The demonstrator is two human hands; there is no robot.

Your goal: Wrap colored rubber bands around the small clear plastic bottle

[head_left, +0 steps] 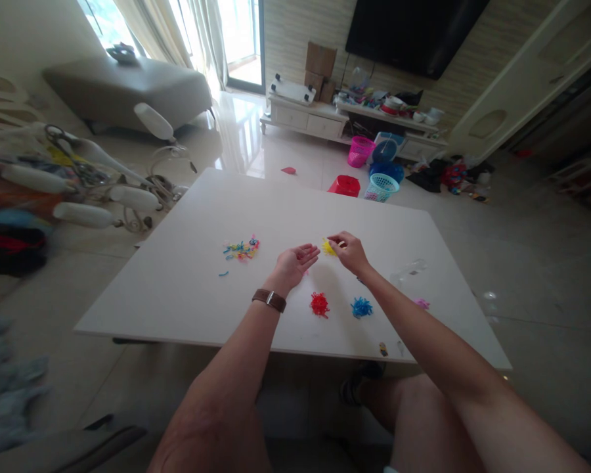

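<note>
My left hand (295, 261) hovers palm up over the white table (187, 289), fingers loosely apart and holding nothing; a brown watch sits on its wrist. My right hand (350, 251) is just to its right, fingers pinched on a small piece beside the yellow pile (328, 247). Sorted piles lie nearer me: a red pile (319, 304), a blue pile (360, 307) and a small pink pile (421, 303). A mixed heap of coloured pieces (241, 249) lies to the left of my left hand.
A clear plastic bag (410, 270) lies at the table's right. Beyond the table stand a red bin (345, 186), a pink basket (360, 151) and blue baskets (383, 187) on the floor. A grey bench (128, 89) and a cluttered drying rack (79, 177) are at left.
</note>
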